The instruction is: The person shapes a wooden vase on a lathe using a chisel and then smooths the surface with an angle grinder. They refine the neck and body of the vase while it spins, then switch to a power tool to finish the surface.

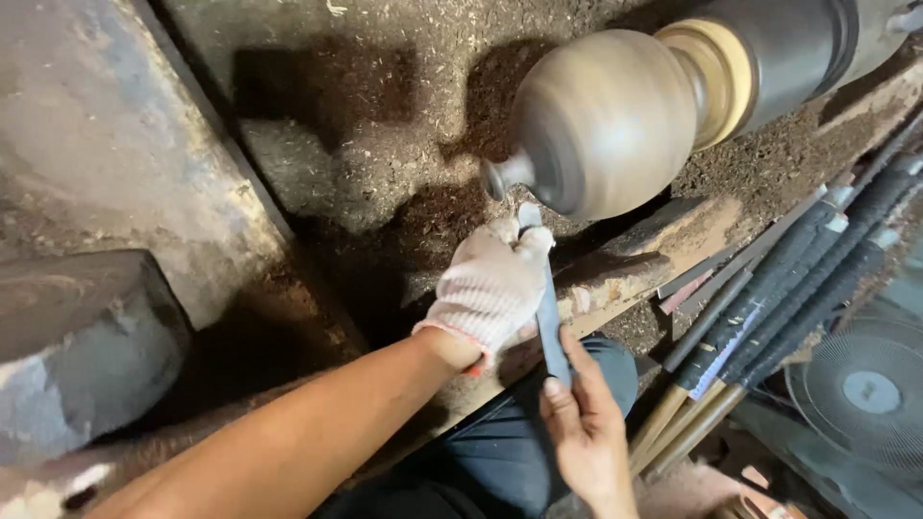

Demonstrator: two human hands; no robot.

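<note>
the left hand (490, 288), in a white knit glove with a red cuff edge, sits near the middle of the view, its fingers closed around the upper part of a flat steel turning tool (549, 312). the right hand (585, 432), bare, is at 5 o'clock from the glove, fingers wrapped on the tool's lower end with the thumb laid along the blade. the tool runs nearly upright between the two hands and lies across a worn wooden tool rest (625, 274) dusted with shavings.

the tool's tip points to 12 o'clock, right below a rounded wooden vessel (601, 120), blurred smooth, which sits at 1 o'clock from the glove. whether the tip touches the wood cannot be told. a small knob (502, 178) sticks out of the vessel at its 8 o'clock side. at 2 o'clock the vessel narrows to a pale wooden collar (716, 77) set against a dark drum.

brown sawdust (385, 144) covers the bed behind. at 4 o'clock from the vessel lie several long tools (788, 288) with wrapped dark handles, side by side, and a fan grille (865, 394) sits at the right edge. a grey block (82, 346) stands at 9 o'clock.
</note>
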